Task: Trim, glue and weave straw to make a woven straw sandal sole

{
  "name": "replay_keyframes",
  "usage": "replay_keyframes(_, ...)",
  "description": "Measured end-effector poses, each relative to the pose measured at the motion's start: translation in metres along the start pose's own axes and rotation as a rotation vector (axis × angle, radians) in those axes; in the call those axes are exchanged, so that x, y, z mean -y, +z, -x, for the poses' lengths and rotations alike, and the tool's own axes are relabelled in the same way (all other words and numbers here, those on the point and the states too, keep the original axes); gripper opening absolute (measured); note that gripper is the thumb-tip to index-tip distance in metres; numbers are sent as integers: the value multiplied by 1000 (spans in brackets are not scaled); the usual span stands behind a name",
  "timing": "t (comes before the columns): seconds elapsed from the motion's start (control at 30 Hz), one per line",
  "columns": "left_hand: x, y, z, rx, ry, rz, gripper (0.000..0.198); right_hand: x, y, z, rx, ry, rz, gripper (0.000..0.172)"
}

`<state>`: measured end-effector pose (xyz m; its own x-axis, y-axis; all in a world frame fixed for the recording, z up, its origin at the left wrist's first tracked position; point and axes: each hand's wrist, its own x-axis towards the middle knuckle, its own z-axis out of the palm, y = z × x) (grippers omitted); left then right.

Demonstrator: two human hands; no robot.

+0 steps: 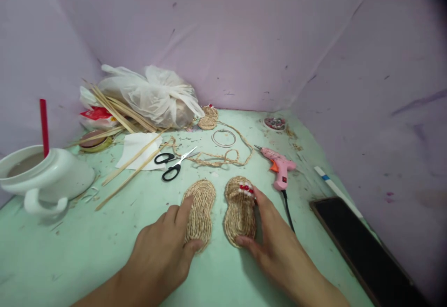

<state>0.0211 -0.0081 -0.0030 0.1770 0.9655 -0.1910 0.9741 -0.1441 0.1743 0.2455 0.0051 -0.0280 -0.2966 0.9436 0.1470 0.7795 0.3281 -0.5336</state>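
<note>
Two small woven jute soles lie side by side on the pale green table [87,246]. My left hand [164,251] rests on the plain left sole [202,200], a finger laid flat on top and the thumb against its near end. My right hand [275,242] cups the right sole [239,209] from its right edge, thumb at the near end. This sole carries a woven strap with red beads [246,188] across its far part. Both hands' fingers are stretched out rather than curled.
A pink glue gun [279,165] with a black cord lies right of the soles. Black-handled scissors [171,165], jute cord [216,158], wooden sticks [129,169], a metal ring [223,138] and a plastic bag [150,95] lie behind. A white jug [45,176] stands left; a dark slab [359,246] lies right.
</note>
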Motion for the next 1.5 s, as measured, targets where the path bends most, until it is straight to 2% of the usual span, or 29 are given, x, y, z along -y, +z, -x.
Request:
replay_keyframes(0.13, 6, 1, 6, -53, 5, 27, 57, 5, 7, 4, 1, -47, 8, 85)
replay_keyframes(0.27, 15, 9, 20, -165, 111, 1, 62, 5, 11, 10, -21, -54, 102, 89)
replay_keyframes(0.37, 15, 14, 19, -177, 184, 81, 51, 5, 11, 13, -3, -75, 146, 88)
replay_keyframes(0.53, 10, 10, 1, -167, 336, 187, 24, 7, 13, 12, 19, -103, 130, 84)
replay_keyframes(0.67, 9, 4, -6, -145, 404, 199, 16, 11, 16, 9, -3, -80, 100, 83)
replay_keyframes(0.77, 11, 2, -6, -135, 403, 242, 19, 13, 17, 8, -17, -81, 93, 84)
replay_keyframes(0.87, 16, 2, -4, -229, 379, 276, 28, 12, 15, 11, -45, -60, 98, 83)
replay_keyframes(0.93, 21, 4, -2, -309, 355, 282, 31, 9, 12, 16, -75, -53, 111, 76)
replay_keyframes(1.0, 26, 7, -1, -341, 316, 291, 29, 6, 8, 19, -95, -59, 119, 62)
replay_keyframes(1.1, 32, 11, -1, -319, 273, 302, 29, 4, 7, 22, -98, -105, 104, 42)
replay_keyframes(1.23, 31, 16, -1, -304, 295, 267, 29, 6, 13, 19, -114, -159, 98, 31)
replay_keyframes(1.5, 25, 18, -2, -325, 317, 297, 36, 5, 15, 14, -99, -198, 97, 27)
